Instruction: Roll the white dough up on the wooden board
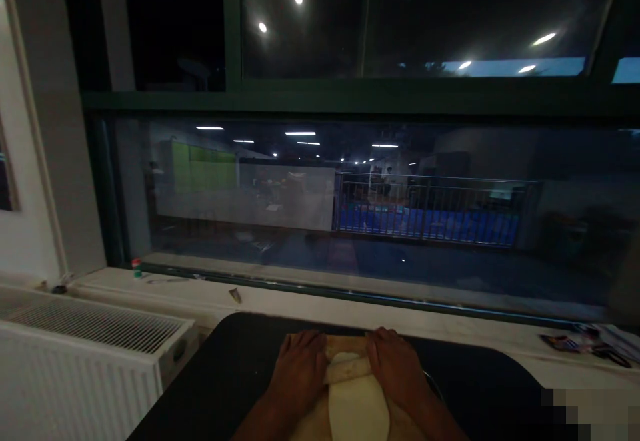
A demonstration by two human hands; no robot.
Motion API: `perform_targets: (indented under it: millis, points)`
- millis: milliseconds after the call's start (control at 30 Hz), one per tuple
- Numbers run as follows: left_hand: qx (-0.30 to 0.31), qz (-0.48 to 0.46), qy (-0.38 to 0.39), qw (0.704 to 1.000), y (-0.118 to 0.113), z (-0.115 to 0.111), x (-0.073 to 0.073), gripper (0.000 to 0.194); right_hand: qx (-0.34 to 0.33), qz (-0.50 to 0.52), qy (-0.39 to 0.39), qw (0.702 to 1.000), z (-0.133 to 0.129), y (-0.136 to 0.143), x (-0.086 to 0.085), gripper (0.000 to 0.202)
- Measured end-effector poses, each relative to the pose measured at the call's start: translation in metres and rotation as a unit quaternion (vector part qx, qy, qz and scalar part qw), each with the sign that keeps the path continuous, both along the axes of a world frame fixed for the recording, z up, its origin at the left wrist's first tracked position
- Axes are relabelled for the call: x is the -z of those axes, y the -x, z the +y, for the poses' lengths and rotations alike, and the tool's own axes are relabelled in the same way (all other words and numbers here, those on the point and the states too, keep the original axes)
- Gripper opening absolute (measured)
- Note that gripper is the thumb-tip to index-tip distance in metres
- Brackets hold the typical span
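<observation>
A flattened, elongated sheet of pale dough (357, 409) lies on a light brown board (347, 343) at the bottom middle. Across the far part of the dough rests a rolling pin (349, 370), its middle showing between my hands. At its left end, my left hand (301, 364) is closed over it. My right hand (396, 362) covers the other end, fingers curled the same way. Both ends of the pin are hidden under my hands. The near end of the dough runs out of view.
The board lies on a black table (240, 354) with rounded corners, close to a white window sill (280, 304). A radiator (100, 354) stands at left. On the sill are a small red-and-green container (137, 268) and, at right, papers or packets (595, 344).
</observation>
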State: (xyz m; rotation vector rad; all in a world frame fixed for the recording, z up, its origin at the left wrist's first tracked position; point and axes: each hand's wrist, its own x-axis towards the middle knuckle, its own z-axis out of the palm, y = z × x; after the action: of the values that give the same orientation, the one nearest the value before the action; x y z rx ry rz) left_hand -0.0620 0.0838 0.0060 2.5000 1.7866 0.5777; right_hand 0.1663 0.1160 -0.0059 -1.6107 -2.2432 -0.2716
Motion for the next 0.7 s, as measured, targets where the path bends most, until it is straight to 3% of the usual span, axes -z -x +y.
perform_targets:
  millis: [133,333,500,700]
  points:
    - [-0.021,-0.005,-0.015,1.0,0.0,0.015,0.0,0.04,0.031,-0.026,0.019,0.999,0.021,0.005,-0.006,0.041]
    - [-0.057,0.006,0.011,0.998,0.002,0.039,-0.002,0.049,0.07,0.001,0.027,0.997,0.044,0.02,-0.011,0.041]
    - [-0.058,-0.007,0.009,0.998,0.002,0.038,-0.002,0.05,0.122,0.034,0.013,0.992,0.038,0.021,-0.012,0.056]
    - [-0.021,-0.036,-0.016,0.999,0.001,0.018,0.002,0.053,0.106,0.038,0.016,0.994,0.012,0.003,-0.029,0.053]
